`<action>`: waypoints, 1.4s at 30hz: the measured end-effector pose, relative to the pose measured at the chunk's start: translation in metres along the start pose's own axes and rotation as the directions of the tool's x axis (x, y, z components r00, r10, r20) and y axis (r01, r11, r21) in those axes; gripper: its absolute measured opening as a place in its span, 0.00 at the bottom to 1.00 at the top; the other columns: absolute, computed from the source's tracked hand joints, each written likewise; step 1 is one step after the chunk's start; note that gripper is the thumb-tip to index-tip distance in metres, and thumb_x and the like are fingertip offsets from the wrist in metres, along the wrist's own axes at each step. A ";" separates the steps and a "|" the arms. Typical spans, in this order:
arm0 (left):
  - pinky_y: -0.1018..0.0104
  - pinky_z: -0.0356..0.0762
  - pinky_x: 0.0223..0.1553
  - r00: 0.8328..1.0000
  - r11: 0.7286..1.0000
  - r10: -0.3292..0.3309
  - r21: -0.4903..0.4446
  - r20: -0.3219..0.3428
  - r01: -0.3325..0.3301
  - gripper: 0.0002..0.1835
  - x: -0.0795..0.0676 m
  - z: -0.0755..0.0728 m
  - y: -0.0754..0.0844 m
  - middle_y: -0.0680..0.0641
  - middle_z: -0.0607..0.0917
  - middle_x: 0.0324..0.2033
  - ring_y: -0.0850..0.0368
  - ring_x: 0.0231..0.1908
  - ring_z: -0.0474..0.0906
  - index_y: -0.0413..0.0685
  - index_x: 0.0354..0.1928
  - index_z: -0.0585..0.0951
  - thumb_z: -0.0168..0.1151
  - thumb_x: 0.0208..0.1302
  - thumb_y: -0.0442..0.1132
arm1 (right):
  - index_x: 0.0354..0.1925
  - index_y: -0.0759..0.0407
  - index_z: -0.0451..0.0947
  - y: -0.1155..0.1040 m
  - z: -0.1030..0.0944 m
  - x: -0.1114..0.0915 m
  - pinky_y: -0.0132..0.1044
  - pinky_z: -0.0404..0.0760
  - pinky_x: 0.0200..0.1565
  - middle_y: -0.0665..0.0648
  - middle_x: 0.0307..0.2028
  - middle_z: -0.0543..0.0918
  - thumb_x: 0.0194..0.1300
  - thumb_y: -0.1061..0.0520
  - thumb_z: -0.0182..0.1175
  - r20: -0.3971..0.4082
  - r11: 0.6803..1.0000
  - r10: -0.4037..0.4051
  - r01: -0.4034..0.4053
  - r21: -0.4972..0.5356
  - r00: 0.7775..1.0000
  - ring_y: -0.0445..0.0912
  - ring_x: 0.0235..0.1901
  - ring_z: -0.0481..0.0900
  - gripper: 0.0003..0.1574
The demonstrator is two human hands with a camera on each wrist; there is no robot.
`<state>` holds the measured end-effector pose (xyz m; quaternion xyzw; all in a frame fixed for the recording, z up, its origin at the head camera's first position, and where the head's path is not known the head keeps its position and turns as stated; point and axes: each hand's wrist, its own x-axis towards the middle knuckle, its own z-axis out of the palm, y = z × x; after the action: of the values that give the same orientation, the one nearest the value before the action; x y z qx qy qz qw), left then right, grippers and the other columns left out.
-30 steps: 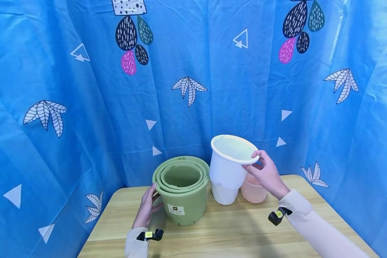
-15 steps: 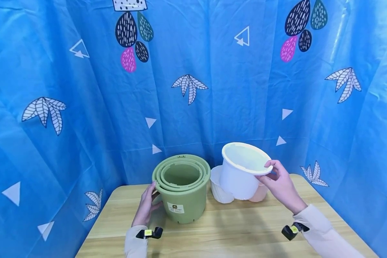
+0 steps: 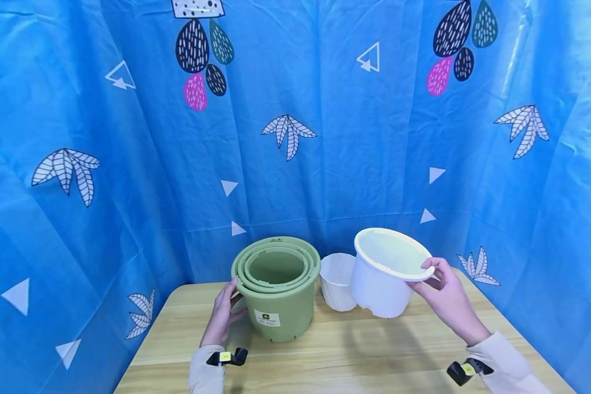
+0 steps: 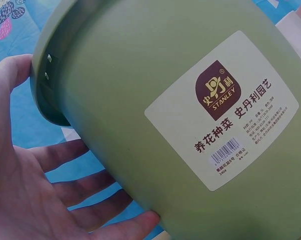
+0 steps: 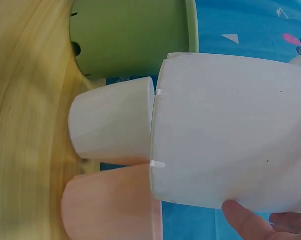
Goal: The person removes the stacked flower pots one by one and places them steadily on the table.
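A green flowerpot, with smaller green pots nested inside it, stands on the table. My left hand holds its left side, thumb at the rim and fingers spread against the wall below; a white label shows close up. My right hand grips the right rim of a large white flowerpot, thumb below and fingers over the edge. This pot is tilted, its mouth facing up and partly toward me. Behind its left side stands a small white pot.
A small pink pot stands beside the small white one, hidden behind the large white pot in the head view. The wooden table is backed by a blue patterned curtain on three sides.
My right hand has lifted the large white pot off the small white one's place and carried it right and lower, covering the pink pot. The left hand has stayed at the green pot.
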<state>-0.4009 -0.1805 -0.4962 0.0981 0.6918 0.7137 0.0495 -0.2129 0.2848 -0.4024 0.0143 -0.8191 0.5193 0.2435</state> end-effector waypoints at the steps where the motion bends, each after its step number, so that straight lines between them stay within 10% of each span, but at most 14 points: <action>1: 0.29 0.69 0.69 1.000 1.000 -0.002 -0.003 0.000 0.002 0.39 0.000 0.000 0.000 0.35 0.62 0.77 0.30 0.78 0.57 0.46 0.78 0.61 0.41 0.79 0.66 | 0.55 0.67 0.60 0.001 -0.001 -0.002 0.26 0.86 0.46 0.55 0.59 0.75 0.71 0.56 0.67 -0.004 1.000 0.000 0.000 0.002 1.000 0.26 0.48 0.80 0.29; 7: 0.29 0.69 0.69 1.000 1.000 -0.001 0.006 0.008 0.001 0.40 0.001 0.000 0.001 0.35 0.61 0.78 0.29 0.78 0.56 0.47 0.79 0.59 0.40 0.79 0.67 | 0.55 0.67 0.60 0.010 -0.008 -0.009 0.27 0.87 0.44 0.36 0.52 0.77 0.71 0.58 0.67 -0.019 1.000 0.009 -0.009 -0.001 1.000 0.25 0.48 0.81 0.28; 15: 0.29 0.69 0.69 1.000 1.000 -0.006 0.009 0.003 0.006 0.41 0.000 0.000 0.000 0.34 0.60 0.78 0.29 0.78 0.56 0.46 0.80 0.58 0.40 0.79 0.67 | 0.54 0.68 0.61 0.022 -0.013 -0.018 0.26 0.87 0.44 0.45 0.59 0.72 0.71 0.59 0.67 -0.036 1.000 0.018 -0.018 -0.004 0.999 0.25 0.47 0.80 0.27; 36: 0.30 0.71 0.68 1.000 1.000 -0.005 0.006 0.001 0.005 0.40 -0.002 0.001 0.000 0.34 0.60 0.78 0.29 0.78 0.57 0.46 0.79 0.59 0.40 0.79 0.67 | 0.53 0.64 0.64 0.059 -0.019 -0.045 0.29 0.86 0.42 0.28 0.49 0.76 0.67 0.55 0.71 -0.030 0.987 0.107 -0.110 -0.121 0.994 0.22 0.45 0.77 0.29; 42: 0.30 0.70 0.68 1.000 1.000 -0.002 0.011 0.000 0.002 0.40 -0.002 0.001 0.000 0.34 0.60 0.78 0.29 0.78 0.56 0.46 0.79 0.59 0.39 0.80 0.67 | 0.54 0.63 0.64 0.068 -0.020 -0.049 0.30 0.86 0.42 0.42 0.55 0.76 0.67 0.53 0.71 -0.023 0.977 0.150 -0.152 -0.152 0.988 0.28 0.48 0.80 0.30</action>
<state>-0.3985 -0.1800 -0.4959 0.0978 0.6957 0.7099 0.0495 -0.1805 0.3219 -0.4737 -0.0698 -0.8538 0.4720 0.2083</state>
